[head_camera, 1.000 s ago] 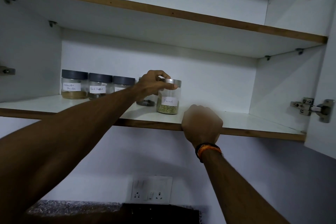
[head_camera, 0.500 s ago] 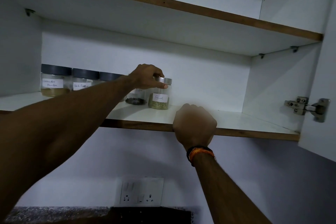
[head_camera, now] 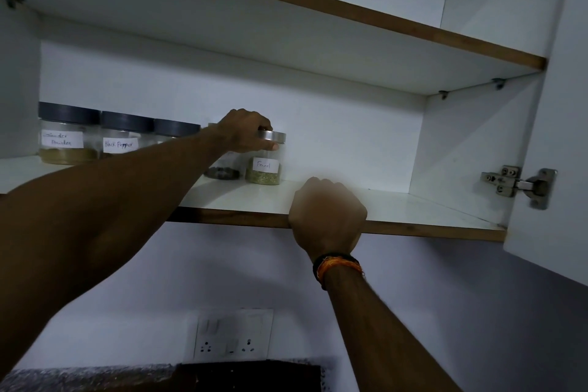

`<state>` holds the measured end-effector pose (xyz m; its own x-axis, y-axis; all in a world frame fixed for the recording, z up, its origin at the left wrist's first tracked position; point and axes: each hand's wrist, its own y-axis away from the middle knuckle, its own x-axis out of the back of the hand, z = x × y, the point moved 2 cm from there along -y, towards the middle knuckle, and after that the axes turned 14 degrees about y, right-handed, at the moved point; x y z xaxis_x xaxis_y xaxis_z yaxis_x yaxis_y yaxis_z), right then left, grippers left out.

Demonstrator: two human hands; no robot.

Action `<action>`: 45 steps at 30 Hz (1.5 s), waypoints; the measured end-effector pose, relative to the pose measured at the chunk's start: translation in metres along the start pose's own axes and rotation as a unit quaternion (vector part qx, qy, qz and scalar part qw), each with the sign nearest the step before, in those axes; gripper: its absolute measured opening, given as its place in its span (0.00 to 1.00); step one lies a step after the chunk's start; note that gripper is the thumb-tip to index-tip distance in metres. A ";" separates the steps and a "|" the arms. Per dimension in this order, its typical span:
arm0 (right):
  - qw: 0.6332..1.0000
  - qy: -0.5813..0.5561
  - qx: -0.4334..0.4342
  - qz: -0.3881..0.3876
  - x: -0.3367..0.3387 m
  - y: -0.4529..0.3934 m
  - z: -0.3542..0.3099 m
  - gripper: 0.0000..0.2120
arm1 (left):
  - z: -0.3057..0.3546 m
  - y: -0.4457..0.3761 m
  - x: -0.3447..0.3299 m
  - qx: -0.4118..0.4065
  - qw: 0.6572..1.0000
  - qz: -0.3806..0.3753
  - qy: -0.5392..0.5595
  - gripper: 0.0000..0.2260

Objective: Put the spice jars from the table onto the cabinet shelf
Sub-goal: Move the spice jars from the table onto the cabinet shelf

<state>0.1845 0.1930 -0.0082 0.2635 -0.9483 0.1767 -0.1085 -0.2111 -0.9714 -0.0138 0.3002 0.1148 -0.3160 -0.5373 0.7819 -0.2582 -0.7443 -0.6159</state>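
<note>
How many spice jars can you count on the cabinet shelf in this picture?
5. Three dark-lidded jars stand at the left: coriander powder jar, black pepper jar, third jar. A fourth jar sits partly behind the left hand, which grips the fennel jar.

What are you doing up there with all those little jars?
A person is putting spice jars on a cabinet shelf. Their left hand grips the silver lid of the Fennel jar, which stands on the shelf at the right end of a row. Beside it sit a jar with dark contents, a Black Pepper jar and a powder jar. The right hand rests curled on the shelf's front edge.
</note>
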 end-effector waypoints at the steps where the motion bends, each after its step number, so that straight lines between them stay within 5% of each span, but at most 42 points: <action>1: 1.000 0.000 0.001 0.003 0.000 0.000 0.000 0.15 | -0.001 -0.001 -0.001 0.000 1.000 0.002 -0.001 0.23; 17: 1.000 0.000 0.009 0.012 -0.001 0.000 0.001 0.16 | -0.005 -0.005 -0.007 0.007 1.000 0.002 -0.011 0.23; 21: 1.000 0.002 0.003 0.003 -0.001 -0.001 0.001 0.16 | -0.006 -0.004 -0.006 0.017 0.999 -0.006 -0.035 0.31; 25: 0.999 0.003 -0.002 -0.041 -0.001 -0.001 0.000 0.17 | -0.001 0.009 0.000 0.012 1.000 0.002 -0.019 0.38; 36: 0.968 0.097 0.082 -0.216 0.012 -0.006 0.005 0.18 | 0.055 0.092 0.010 -0.047 0.997 -0.054 -0.011 0.34; 45: 0.975 0.019 0.068 -0.210 0.052 0.025 0.003 0.15 | 0.103 0.167 0.016 -0.057 0.994 -0.021 0.092 0.30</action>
<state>0.1985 0.1395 -0.0235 0.2206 -0.7939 0.5666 0.1290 -0.5520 -0.8238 0.0324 0.1265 0.0341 -0.4616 -0.4182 0.7824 -0.3731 -0.7086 -0.5989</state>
